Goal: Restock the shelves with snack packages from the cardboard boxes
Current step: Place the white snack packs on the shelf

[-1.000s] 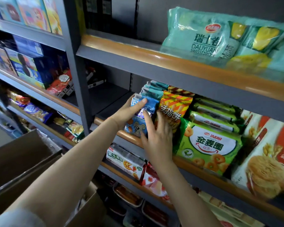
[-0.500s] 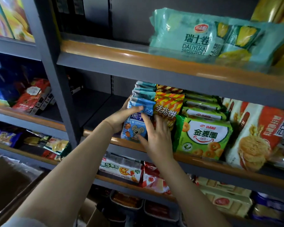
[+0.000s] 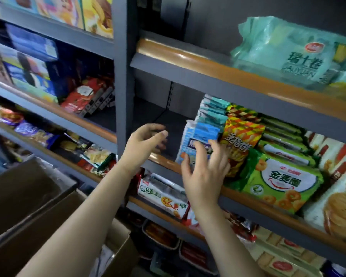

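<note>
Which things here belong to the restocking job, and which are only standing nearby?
Job:
blue mouse-print snack packs
brown cardboard box
left hand, open
right hand, open
grey shelf with orange front rail

Nearby:
green ring-biscuit bag
teal Swiss-roll bag

Top shelf, the mint-green bag [image 3: 296, 54] reads 瑞士卷, with DALIYUAN underneath. Below, the orange striped pack [image 3: 241, 136] says 手指饼, the green bag [image 3: 282, 178] 金麦圈. The blue pack's [image 3: 198, 136] print is too blurred to read.
</note>
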Action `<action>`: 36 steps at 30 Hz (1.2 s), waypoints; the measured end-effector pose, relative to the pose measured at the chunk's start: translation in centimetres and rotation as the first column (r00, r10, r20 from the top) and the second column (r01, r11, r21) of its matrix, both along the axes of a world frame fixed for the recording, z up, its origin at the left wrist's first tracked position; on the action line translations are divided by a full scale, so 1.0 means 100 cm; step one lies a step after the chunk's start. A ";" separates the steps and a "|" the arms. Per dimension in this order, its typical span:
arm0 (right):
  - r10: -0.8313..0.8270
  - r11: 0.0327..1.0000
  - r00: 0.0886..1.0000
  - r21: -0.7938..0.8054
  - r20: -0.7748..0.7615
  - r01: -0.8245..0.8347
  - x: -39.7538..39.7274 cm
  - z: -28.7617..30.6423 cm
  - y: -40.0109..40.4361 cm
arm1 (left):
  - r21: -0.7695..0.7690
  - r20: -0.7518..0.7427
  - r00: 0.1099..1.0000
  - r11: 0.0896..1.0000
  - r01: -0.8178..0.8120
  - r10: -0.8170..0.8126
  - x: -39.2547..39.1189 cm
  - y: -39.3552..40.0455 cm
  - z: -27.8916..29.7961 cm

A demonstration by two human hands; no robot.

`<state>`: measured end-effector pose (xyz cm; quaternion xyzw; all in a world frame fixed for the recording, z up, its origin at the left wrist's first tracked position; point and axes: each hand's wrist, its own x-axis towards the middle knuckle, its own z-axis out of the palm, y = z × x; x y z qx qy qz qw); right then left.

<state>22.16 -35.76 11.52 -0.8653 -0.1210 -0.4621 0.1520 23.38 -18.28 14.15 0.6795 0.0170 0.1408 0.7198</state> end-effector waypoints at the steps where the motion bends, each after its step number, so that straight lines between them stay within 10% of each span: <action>1: -0.014 1.000 1.000 0.004 -0.022 0.014 0.000 -0.004 0.004 | -0.001 -0.021 0.999 0.999 -0.042 0.042 -0.012 0.014 -0.007; 5: -0.007 0.999 0.991 0.037 -0.135 0.012 0.005 -0.019 0.022 | -0.010 -0.171 0.975 0.989 -0.146 0.142 -0.050 0.057 -0.050; 8: 0.295 0.955 0.941 0.095 -0.167 -0.282 -0.005 -0.028 0.054 | 0.006 -0.279 0.932 0.971 -0.241 0.233 -0.068 0.071 -0.082; 14: 0.659 0.727 0.534 0.265 -0.530 -0.634 -0.041 -0.094 0.134 | 0.048 -0.474 0.816 0.935 -0.351 0.330 -0.113 0.102 -0.151; 22: 0.302 0.871 -0.175 0.346 -0.937 -0.349 -0.071 -0.241 0.212 | 0.058 -0.831 0.450 0.855 -0.516 0.328 -0.210 0.167 -0.296; 28: 0.058 0.968 -0.352 0.139 -0.934 -0.210 -0.076 -0.302 0.241 | -0.053 -0.921 0.346 0.822 -0.567 0.179 -0.224 0.196 -0.364; 36: 0.235 0.948 -0.560 0.061 -0.794 0.311 -0.070 -0.391 0.276 | -0.193 -0.962 0.272 0.648 -0.737 0.023 -0.211 0.215 -0.413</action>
